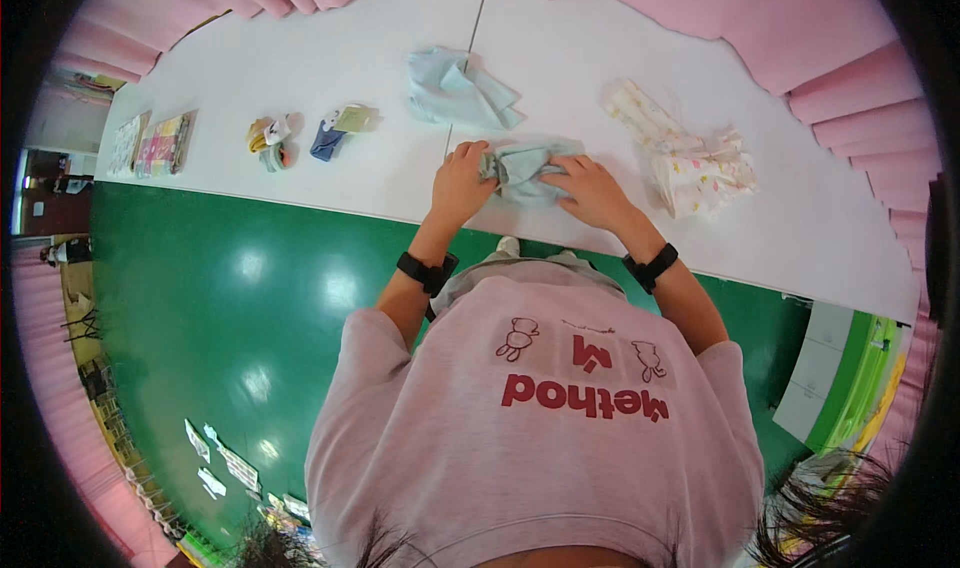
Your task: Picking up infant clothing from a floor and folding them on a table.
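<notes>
A crumpled pale blue-green piece of clothing (526, 173) lies near the front edge of the white table, between my hands. My left hand (466, 182) grips its left end, the fingers curled over the fabric. At the right end, my right hand (591, 192) is closed on the cloth with thumb and fingers. How the garment is folded underneath is hidden. Just beyond it rests another pale blue cloth (462, 90), loosely spread. To the right sits a rumpled cream garment (690, 158) with a small coloured pattern.
On the white table (340, 188) to the left are a blue sock bundle (330, 140), a mustard and white sock bundle (268, 140) and folded patterned cloths (163, 146). A pink curtain (800, 48) borders the far side. Several items (238, 468) lie on the green floor (220, 308).
</notes>
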{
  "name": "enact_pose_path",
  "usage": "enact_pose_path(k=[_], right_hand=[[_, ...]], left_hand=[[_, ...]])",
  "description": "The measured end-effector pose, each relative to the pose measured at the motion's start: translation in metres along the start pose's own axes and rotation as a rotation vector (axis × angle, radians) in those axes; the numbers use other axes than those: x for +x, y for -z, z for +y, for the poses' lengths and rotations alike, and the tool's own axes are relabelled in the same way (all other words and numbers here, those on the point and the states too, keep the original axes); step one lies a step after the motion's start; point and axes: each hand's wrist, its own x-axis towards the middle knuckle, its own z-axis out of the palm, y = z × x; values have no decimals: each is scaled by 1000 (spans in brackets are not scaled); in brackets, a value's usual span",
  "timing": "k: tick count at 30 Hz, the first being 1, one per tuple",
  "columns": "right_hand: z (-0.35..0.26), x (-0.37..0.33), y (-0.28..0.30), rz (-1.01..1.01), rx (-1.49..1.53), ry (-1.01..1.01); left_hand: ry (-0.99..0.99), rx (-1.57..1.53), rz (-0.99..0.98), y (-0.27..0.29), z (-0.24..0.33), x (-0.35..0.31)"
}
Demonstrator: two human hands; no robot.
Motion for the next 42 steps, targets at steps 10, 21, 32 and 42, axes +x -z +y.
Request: enact_pose_path(k=[10,21,32,42], right_hand=[[-7,-28,26,75,202,-108],[-8,-41,57,181,393,-153],[-42,14,125,470,1151,108],[-68,5,146,801,935,-152]], left_hand=[[421,219,359,31,-61,94],[358,-365,94,44,-91,128],[-203,-1027,-314,106,90,46],[-317,-905,-68,79,145,21]])
